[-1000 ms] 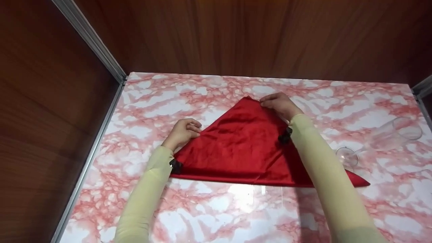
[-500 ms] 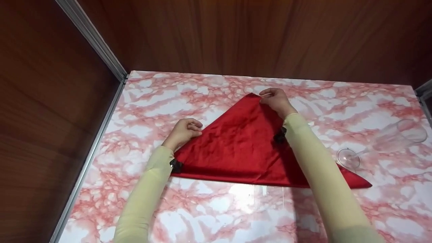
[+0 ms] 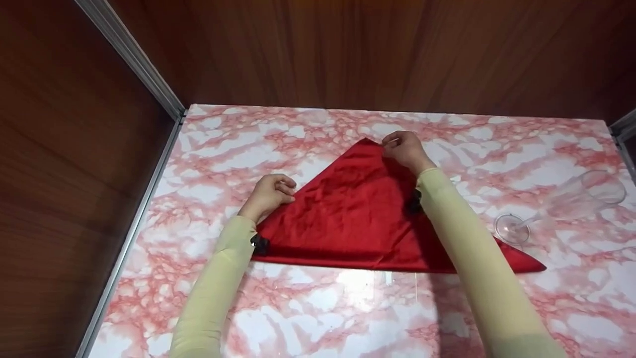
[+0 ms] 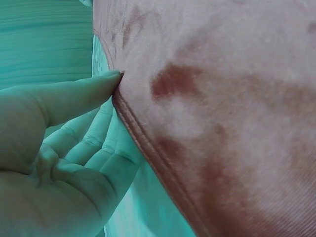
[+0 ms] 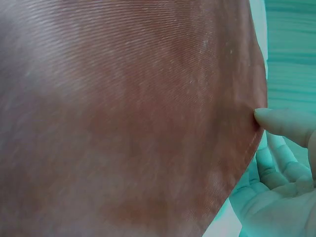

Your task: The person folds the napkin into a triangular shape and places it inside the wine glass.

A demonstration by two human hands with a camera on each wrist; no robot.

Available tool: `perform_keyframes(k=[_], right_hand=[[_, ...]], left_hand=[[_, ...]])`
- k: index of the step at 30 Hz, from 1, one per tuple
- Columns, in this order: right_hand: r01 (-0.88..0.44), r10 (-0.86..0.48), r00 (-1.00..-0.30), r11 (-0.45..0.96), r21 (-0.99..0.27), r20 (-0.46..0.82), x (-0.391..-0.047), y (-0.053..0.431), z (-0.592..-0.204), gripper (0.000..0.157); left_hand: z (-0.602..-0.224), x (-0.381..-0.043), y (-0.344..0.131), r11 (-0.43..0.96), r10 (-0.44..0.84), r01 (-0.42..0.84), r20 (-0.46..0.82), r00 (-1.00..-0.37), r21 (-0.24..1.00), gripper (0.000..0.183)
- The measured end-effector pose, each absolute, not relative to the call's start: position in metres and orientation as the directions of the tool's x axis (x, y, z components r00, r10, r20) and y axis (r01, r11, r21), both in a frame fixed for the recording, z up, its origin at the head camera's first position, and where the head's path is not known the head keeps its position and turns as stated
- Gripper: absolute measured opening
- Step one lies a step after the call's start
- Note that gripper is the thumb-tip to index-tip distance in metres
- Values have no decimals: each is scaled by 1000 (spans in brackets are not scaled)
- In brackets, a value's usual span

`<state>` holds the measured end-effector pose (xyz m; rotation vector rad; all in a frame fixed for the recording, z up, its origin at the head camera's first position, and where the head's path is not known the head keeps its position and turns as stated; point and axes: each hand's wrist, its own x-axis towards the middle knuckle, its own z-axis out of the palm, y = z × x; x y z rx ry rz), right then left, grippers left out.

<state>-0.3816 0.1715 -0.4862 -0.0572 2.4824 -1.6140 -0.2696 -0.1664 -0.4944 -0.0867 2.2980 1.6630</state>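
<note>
A shiny red cloth napkin [image 3: 343,209], folded to a triangle, lies on the table with its peak toward the back and its long folded edge toward me. My left hand [image 3: 268,196] pinches the sloping left edge between thumb and fingers. In the left wrist view the thumb [image 4: 84,96] lies on top of the hem, the fingers beneath. Near the peak, my right hand [image 3: 408,151] pinches the right edge. The right wrist view shows that thumb [image 5: 286,123] on the cloth's edge, fingers below. My right sleeve hides part of the cloth's right side.
A clear stemmed glass [image 3: 586,194] lies on its side at the right, its round foot [image 3: 513,228] close to the cloth's right corner. The table [image 3: 308,308] has a red-and-white marbled top. Wooden panels [image 3: 318,54] stand behind it and to the left.
My right hand has shifted slightly back and left along the cloth's right edge, toward the peak. The left hand keeps its pinch in the same place.
</note>
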Motion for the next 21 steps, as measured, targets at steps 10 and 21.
perform_keyframes(k=[10, 21], right_hand=[[72, -144, -980, 378, -923, -136, -359, 187, -486, 31], [80, -139, -977, 459, -885, -160, -342, 206, -483, 24]], left_hand=[[-493, -263, -161, 391, 116, -210, -274, -955, 896, 34], [-490, -265, -154, 436, 110, -136, -203, -973, 890, 36]])
